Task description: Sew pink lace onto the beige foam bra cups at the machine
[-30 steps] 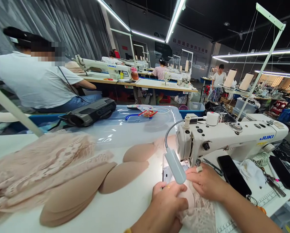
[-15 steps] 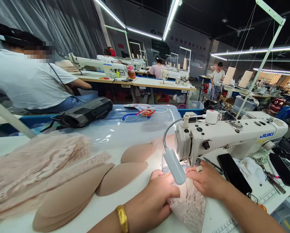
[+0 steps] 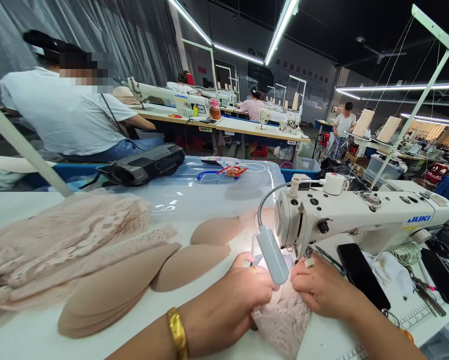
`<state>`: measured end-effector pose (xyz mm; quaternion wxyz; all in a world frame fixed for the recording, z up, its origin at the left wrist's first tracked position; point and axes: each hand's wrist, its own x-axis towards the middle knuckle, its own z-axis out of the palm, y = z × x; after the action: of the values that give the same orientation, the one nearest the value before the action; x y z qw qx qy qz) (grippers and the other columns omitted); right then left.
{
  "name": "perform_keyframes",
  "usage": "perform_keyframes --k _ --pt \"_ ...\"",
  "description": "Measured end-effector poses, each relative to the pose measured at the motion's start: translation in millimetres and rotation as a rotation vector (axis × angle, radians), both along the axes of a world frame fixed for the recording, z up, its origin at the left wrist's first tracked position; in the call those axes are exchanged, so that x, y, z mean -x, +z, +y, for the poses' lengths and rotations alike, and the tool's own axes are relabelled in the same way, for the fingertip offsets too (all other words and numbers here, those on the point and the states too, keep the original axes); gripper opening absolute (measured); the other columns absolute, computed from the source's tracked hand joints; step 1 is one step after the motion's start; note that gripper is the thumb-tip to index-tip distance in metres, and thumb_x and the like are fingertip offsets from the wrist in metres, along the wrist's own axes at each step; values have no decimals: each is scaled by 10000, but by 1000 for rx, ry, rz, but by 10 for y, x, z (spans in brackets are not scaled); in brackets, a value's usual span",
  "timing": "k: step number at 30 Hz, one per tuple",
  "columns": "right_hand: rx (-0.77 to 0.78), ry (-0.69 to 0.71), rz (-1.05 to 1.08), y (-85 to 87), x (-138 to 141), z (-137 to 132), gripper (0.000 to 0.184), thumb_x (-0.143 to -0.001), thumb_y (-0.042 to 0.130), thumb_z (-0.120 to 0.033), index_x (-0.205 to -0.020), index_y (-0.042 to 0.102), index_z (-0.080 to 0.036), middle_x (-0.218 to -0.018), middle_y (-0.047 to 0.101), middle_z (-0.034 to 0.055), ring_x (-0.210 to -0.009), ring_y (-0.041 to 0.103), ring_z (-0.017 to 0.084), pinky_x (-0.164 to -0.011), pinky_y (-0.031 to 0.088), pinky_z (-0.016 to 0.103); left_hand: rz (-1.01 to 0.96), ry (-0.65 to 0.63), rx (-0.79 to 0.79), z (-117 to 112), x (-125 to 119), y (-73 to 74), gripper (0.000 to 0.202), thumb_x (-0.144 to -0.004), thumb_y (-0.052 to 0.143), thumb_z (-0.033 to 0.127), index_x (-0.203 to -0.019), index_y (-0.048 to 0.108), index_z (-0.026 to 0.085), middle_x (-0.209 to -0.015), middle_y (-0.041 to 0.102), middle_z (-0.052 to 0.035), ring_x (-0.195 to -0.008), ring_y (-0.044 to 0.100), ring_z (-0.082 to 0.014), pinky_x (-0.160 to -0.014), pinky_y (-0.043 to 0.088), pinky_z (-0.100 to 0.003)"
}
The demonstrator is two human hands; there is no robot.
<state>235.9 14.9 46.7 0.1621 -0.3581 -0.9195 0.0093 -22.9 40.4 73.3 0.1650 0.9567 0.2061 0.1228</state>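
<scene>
My left hand is closed on the left edge of a pale pink lace piece, just in front of the needle area of a white sewing machine. My right hand pinches the right edge of the same lace, close to the presser foot. Between the hands a smooth beige part of the piece lies under a grey lamp head, which hides the stitching spot. The lace hangs down toward me over the white table. Left of my hands lie stacked beige foam cups and a single foam cup.
A heap of pink lace covers the table's left side. Behind it stands a clear plastic bin lid with a black device on it. A black phone, small scissors and a cord coil lie right. A co-worker sits left.
The whole view has shifted slightly, so the background sits further right. Both hands stay at the machine; the fingers of my left hand have curled in more, and the lace's hanging part has moved a little left.
</scene>
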Motion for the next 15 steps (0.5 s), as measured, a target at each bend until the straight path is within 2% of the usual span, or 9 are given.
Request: perform_keyframes --k 4,7,10,15 --pt "1 -85 15 -22 -17 0 230 -809 543 -16 -754 540 -239 -840 644 18 -825 489 225 -752 416 330 11 28 -27 50 -3 -9 173 -677 551 45 -687 544 218 -836 673 -8 -828 613 -227 -967 404 -395" --pt "-16 -131 47 -35 -19 9 209 -818 554 -33 -857 595 -235 -885 653 37 -865 505 239 -751 446 335 28 64 -34 80 -5 8 176 -691 557 49 -722 583 220 -823 669 -6 -814 610 -221 -980 394 -402" --pt "-55 -126 142 -41 -21 27 250 -857 523 -32 -975 632 -224 -928 670 59 -906 541 255 -787 498 362 36 91 -18 90 -14 57 190 -735 544 57 -776 625 224 -820 678 -10 -827 614 -226 -988 391 -407" --pt "-158 -99 271 -53 -30 55 253 -934 467 -47 -1017 634 -219 -939 681 84 -927 599 271 -855 555 419 22 103 -44 103 -39 130 225 -813 503 47 -827 648 219 -867 721 -23 -847 626 -224 -1008 380 -412"
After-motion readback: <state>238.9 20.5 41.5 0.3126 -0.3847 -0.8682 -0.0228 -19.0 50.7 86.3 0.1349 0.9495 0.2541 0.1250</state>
